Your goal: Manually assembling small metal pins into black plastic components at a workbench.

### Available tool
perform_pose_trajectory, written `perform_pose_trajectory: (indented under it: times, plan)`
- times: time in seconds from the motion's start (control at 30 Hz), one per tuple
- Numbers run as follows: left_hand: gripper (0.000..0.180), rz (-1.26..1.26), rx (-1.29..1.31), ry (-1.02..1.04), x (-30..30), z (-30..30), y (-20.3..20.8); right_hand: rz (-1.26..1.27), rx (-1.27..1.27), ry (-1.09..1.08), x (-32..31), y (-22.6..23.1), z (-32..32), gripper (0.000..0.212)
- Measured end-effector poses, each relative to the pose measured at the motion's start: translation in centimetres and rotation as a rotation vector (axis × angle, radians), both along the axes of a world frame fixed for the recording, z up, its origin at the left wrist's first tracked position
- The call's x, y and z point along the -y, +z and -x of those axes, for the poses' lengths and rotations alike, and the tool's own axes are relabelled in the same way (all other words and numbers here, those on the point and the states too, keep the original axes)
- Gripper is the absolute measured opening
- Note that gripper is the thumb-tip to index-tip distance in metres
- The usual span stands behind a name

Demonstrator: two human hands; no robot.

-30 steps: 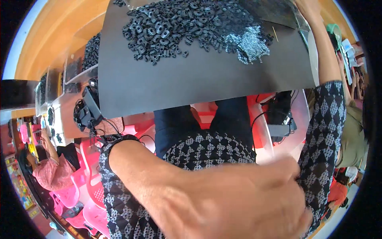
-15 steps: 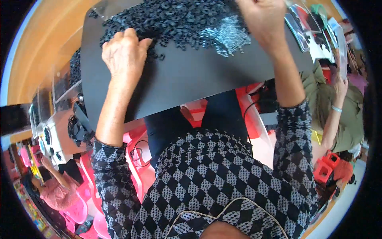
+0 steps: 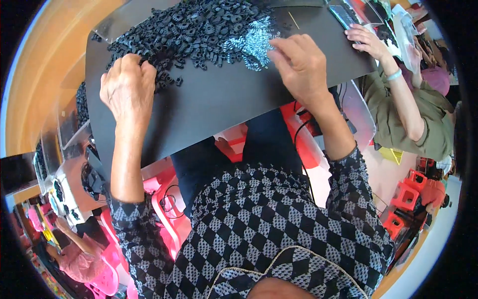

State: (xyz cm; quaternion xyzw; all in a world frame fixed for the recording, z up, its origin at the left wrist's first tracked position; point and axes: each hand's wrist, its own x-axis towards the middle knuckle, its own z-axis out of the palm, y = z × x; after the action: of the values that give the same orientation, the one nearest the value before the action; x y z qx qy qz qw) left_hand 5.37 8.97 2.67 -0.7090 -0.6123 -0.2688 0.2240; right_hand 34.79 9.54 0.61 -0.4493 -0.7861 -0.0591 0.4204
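A heap of small black plastic parts (image 3: 184, 30) covers the far side of the dark table. Against its right side lies a pile of small silver coil springs (image 3: 251, 45). My left hand (image 3: 128, 89) is at the heap's left near edge, fingers curled down; their tips and whatever they hold are hidden. My right hand (image 3: 302, 70) hovers just right of the springs. Its thumb and forefinger come close together in a pinch, and anything between them is too small to make out. A few loose black parts (image 3: 174, 79) lie near my left hand.
A co-worker's hand (image 3: 367, 41) rests by a flat tray-like item (image 3: 343, 16) at the table's far right corner. A thin yellowish stick (image 3: 294, 20) lies beyond my right hand. Clear plastic bins (image 3: 74, 127) stand at left; red stools (image 3: 406, 194) are at right.
My right hand has come back from the far edge, down and left to beside the springs. My left hand sits slightly lower and further left in the picture. The co-worker's hand has reached the table corner.
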Motion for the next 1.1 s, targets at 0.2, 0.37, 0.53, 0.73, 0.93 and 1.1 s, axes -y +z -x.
perform_pose_trajectory:
  times: [0.2,0.37,0.53,0.73,0.93,1.1]
  plan:
    - [0.011,0.148,0.454,-0.109,3.7,-3.8,1.0,-0.012,0.088,-0.054,0.1,-1.0,0.1,0.016]
    - [0.012,0.304,0.761,-0.183,6.1,-5.0,0.1,0.034,0.081,-0.059,0.0,-1.6,0.7,0.015]
    - [0.015,0.429,0.986,-0.245,7.1,-5.6,-0.7,0.07,0.005,-0.04,0.1,-1.5,1.5,0.016]
    - [0.015,0.44,1.038,-0.292,7.3,-5.0,-1.4,0.047,0.012,-0.006,0.2,-0.5,3.5,0.016]
    - [0.012,0.429,1.13,-0.331,7.0,-4.4,-1.7,0.049,0.002,0.062,0.2,-0.3,6.1,0.017]
    - [0.013,0.391,1.103,-0.306,6.8,-3.5,-2.6,0.048,0.043,0.102,0.2,-1.0,7.9,0.015]
